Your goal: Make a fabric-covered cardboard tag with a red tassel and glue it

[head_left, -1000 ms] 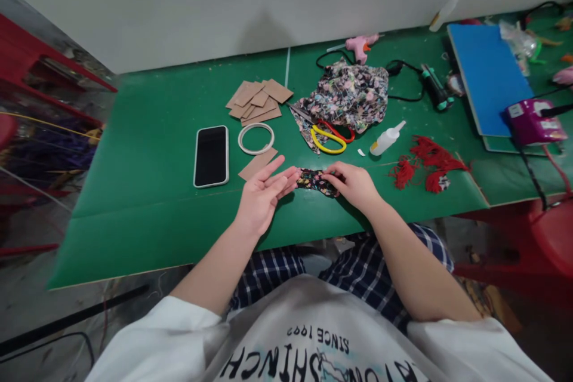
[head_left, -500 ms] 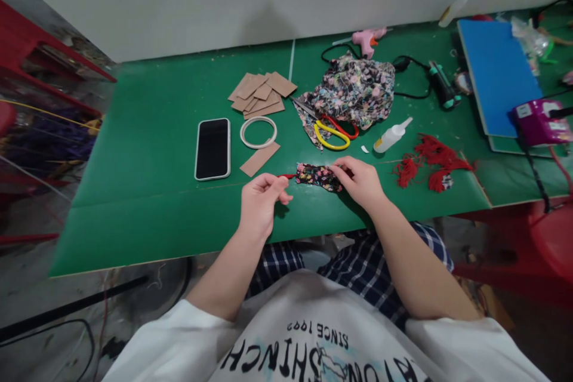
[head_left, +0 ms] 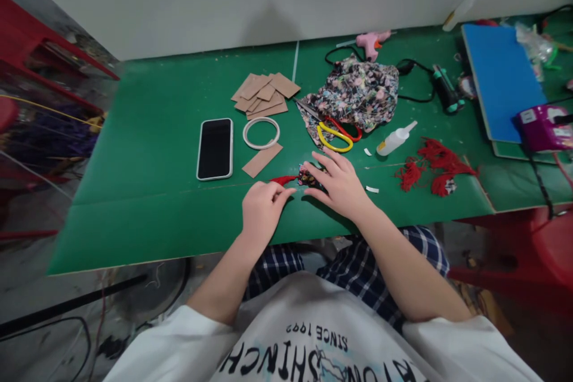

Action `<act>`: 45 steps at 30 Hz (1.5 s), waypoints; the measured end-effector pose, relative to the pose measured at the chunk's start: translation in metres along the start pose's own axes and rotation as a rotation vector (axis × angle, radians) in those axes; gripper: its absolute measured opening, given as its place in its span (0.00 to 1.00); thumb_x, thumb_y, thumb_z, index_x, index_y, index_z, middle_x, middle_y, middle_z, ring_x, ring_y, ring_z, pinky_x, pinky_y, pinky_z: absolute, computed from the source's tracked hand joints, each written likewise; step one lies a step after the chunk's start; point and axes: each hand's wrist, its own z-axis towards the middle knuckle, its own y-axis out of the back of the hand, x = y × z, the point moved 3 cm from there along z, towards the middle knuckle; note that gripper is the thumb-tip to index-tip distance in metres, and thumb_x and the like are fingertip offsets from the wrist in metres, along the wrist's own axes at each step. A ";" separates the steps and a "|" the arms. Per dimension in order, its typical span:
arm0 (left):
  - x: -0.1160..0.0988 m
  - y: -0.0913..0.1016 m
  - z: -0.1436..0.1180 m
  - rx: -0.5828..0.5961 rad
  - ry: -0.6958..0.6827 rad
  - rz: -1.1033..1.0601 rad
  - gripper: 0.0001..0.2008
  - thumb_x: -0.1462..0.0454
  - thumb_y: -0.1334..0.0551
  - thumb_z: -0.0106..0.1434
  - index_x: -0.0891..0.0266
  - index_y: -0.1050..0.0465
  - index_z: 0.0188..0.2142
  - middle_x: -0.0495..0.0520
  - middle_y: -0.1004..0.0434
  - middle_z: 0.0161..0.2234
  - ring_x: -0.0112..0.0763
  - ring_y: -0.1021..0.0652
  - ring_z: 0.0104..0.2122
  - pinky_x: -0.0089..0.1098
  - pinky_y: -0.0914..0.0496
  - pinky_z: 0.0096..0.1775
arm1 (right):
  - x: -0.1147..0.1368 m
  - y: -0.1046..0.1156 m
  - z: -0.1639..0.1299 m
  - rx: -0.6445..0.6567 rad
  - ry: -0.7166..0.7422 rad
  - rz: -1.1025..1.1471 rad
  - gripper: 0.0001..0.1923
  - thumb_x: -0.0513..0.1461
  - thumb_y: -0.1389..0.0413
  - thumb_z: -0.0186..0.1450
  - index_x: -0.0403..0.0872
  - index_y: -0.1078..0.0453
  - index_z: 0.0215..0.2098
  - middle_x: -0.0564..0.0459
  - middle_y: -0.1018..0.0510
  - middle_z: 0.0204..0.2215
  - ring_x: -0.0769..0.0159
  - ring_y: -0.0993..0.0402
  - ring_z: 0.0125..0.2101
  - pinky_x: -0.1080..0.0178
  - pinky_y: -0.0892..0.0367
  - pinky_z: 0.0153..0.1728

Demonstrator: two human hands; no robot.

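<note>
My right hand lies flat, fingers spread, on a small floral fabric piece on the green table; most of the piece is hidden under it. My left hand is curled, its fingertips pinching a red tassel that sticks out of the piece's left end. A brown card strip lies just beyond the tassel.
Behind the hands lie a phone, a white ring, a stack of brown cards, yellow-and-red scissors on floral cloth, a glue bottle, red tassels, glue guns and a blue board.
My left hand went from open to curled and took the red tassel. My right hand slid left and flattened over the fabric piece, covering most of it.
</note>
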 end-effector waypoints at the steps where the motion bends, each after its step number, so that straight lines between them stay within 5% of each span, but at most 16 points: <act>1: -0.005 -0.001 -0.001 0.003 -0.092 0.072 0.14 0.54 0.41 0.60 0.59 0.25 0.24 0.51 0.26 0.22 0.33 0.26 0.30 0.37 0.32 0.39 | 0.001 -0.002 0.001 0.028 0.008 -0.028 0.28 0.53 0.53 0.62 0.49 0.39 0.57 0.45 0.39 0.59 0.50 0.54 0.61 0.46 0.51 0.57; 4: -0.017 -0.005 -0.005 0.001 -0.285 0.221 0.12 0.56 0.44 0.63 0.56 0.24 0.39 0.55 0.24 0.40 0.43 0.30 0.48 0.49 0.41 0.53 | 0.001 -0.007 -0.001 0.084 0.013 -0.088 0.30 0.56 0.56 0.62 0.52 0.41 0.58 0.47 0.43 0.61 0.48 0.59 0.63 0.42 0.57 0.58; 8: -0.020 -0.014 -0.007 0.074 -0.324 0.319 0.17 0.57 0.47 0.65 0.55 0.31 0.51 0.59 0.36 0.54 0.51 0.43 0.59 0.57 0.49 0.56 | -0.001 -0.010 -0.004 0.128 0.001 -0.106 0.32 0.57 0.58 0.62 0.53 0.43 0.59 0.46 0.43 0.61 0.47 0.61 0.63 0.41 0.60 0.58; 30: -0.017 -0.020 -0.003 0.063 -0.251 0.342 0.14 0.61 0.45 0.63 0.58 0.29 0.47 0.61 0.36 0.55 0.53 0.44 0.60 0.61 0.56 0.56 | 0.003 -0.011 -0.003 0.125 0.001 -0.112 0.33 0.58 0.59 0.62 0.53 0.46 0.61 0.45 0.46 0.62 0.47 0.61 0.63 0.40 0.59 0.58; 38: 0.002 -0.001 -0.003 -0.092 -0.174 0.066 0.13 0.66 0.47 0.63 0.62 0.33 0.47 0.59 0.29 0.48 0.41 0.35 0.55 0.48 0.43 0.57 | 0.009 -0.010 -0.005 0.062 0.068 -0.074 0.30 0.56 0.56 0.62 0.53 0.40 0.58 0.46 0.41 0.60 0.48 0.58 0.63 0.42 0.58 0.59; 45: 0.011 -0.002 0.000 0.061 -0.215 0.114 0.16 0.66 0.47 0.63 0.64 0.36 0.51 0.60 0.31 0.51 0.42 0.36 0.57 0.50 0.44 0.57 | 0.012 -0.015 -0.003 0.083 0.087 -0.051 0.31 0.56 0.55 0.62 0.52 0.40 0.58 0.45 0.42 0.61 0.47 0.58 0.63 0.40 0.59 0.58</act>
